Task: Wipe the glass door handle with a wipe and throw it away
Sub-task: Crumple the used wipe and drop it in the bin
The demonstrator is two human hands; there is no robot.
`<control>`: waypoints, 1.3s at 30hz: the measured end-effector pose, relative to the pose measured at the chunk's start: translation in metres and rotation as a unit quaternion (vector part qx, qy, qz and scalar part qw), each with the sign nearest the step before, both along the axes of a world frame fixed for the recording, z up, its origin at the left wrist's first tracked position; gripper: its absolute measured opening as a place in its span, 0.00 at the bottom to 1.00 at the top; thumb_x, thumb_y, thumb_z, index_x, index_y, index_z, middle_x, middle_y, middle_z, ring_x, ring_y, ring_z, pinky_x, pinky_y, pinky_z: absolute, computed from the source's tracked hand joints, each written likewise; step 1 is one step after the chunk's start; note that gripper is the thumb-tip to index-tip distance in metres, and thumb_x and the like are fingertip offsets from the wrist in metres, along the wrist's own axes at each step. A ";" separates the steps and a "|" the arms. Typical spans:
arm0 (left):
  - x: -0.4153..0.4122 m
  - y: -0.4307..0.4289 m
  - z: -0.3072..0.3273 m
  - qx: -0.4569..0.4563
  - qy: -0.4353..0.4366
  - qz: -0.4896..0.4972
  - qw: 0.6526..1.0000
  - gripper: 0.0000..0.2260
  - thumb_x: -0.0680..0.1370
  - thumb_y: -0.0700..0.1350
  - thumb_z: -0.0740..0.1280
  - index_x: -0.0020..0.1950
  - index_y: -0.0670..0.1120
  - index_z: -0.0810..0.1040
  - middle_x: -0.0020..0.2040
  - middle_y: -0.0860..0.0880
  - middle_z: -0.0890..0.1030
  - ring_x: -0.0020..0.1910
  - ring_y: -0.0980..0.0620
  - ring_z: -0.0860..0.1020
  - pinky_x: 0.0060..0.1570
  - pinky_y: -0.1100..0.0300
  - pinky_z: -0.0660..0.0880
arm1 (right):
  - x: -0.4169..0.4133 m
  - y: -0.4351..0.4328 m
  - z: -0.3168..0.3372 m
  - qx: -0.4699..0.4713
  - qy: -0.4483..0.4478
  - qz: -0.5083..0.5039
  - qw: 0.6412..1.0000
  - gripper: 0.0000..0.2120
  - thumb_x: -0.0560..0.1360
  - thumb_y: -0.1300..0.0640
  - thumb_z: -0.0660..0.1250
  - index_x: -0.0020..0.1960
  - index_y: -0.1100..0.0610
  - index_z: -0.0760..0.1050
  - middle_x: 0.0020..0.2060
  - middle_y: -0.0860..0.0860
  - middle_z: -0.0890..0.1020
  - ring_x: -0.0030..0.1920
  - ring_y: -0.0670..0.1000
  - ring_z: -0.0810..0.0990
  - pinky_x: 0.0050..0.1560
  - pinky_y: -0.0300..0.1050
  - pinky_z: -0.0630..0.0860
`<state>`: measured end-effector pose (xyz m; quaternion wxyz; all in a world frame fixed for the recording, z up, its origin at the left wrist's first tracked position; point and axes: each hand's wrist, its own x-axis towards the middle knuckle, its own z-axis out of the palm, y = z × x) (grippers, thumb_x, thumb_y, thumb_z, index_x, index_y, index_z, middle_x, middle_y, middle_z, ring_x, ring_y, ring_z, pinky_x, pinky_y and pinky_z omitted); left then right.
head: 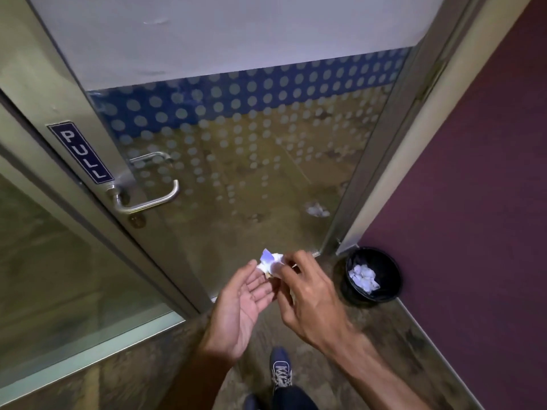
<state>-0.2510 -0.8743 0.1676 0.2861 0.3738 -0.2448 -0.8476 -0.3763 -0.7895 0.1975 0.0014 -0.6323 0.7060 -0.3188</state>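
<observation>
One small white wipe (270, 261) is pinched in the right hand (307, 294) at the fingertips of the flat, wide-open left hand (239, 303), below and right of the single door handle (148, 196). Whether the handle is wiped I cannot tell. Binning remains: one black bin (371, 275), right of the handle, holds several crumpled wipes.

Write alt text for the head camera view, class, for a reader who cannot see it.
Two bare hands hold a crumpled white wipe before a glass door with a metal handle. A black bin holding crumpled white wipes stands right.
</observation>
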 end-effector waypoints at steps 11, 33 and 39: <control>-0.046 0.011 0.006 -0.022 -0.065 -0.118 0.991 0.33 0.78 0.63 0.61 0.68 0.37 0.79 0.63 0.39 0.85 0.64 0.44 0.84 0.66 0.46 0.77 | -0.064 0.027 -0.004 0.046 -0.017 0.026 0.998 0.12 0.75 0.67 0.70 0.56 0.56 0.79 0.58 0.51 0.77 0.52 0.52 0.78 0.48 0.49 0.77; -0.359 0.051 -0.097 -0.457 -0.328 -0.310 0.766 0.24 0.83 0.64 0.53 0.79 0.67 0.66 0.81 0.64 0.65 0.77 0.72 0.60 0.75 0.73 0.54 | -0.381 0.068 -0.120 0.036 -0.096 -0.109 0.989 0.05 0.74 0.69 0.72 0.47 0.62 0.84 0.43 0.56 0.84 0.47 0.47 0.76 0.49 0.40 0.71; -0.433 0.028 -0.190 -0.614 -0.419 -0.398 0.538 0.34 0.85 0.66 0.42 0.86 0.49 0.45 0.86 0.49 0.39 0.83 0.52 0.33 0.81 0.53 0.33 | -0.462 0.060 -0.200 0.109 -0.083 -0.143 0.980 0.08 0.71 0.69 0.76 0.50 0.64 0.84 0.45 0.59 0.86 0.48 0.56 0.84 0.53 0.46 0.80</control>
